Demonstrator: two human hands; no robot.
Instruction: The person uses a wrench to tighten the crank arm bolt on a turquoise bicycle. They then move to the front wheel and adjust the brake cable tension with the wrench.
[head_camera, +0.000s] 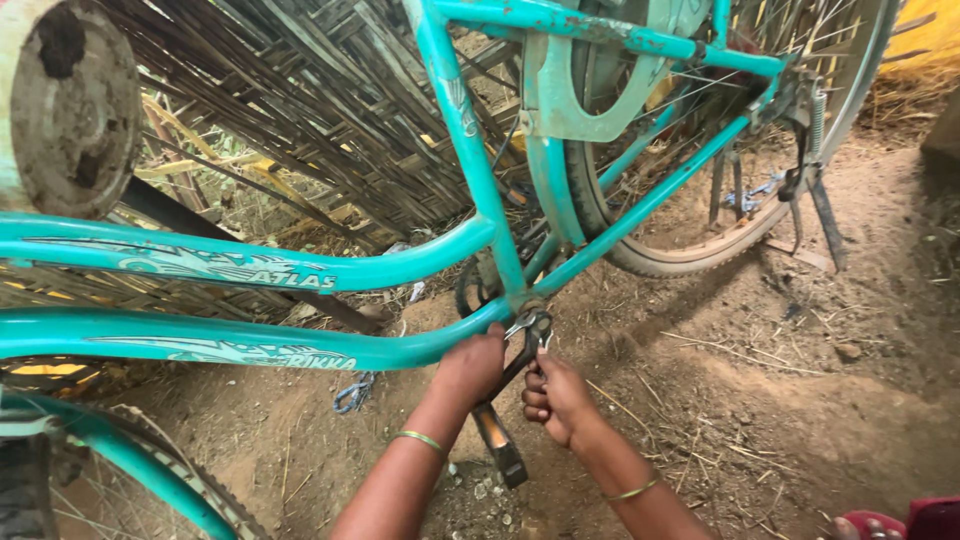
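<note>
A teal bicycle frame stands on dirt ground, and its bottom bracket is just above my hands. My left hand is closed around the dark crank arm right under the frame tube. The crank runs down to a worn pedal. My right hand sits beside the crank, fingers curled on a shiny metal spanner whose head rests at the crank axle. Both wrists wear thin bangles.
The rear wheel with its teal chain guard and kickstand stands at the upper right. A woven cane fence is behind the frame. The front tyre is at the lower left. A red sandal is at the lower right.
</note>
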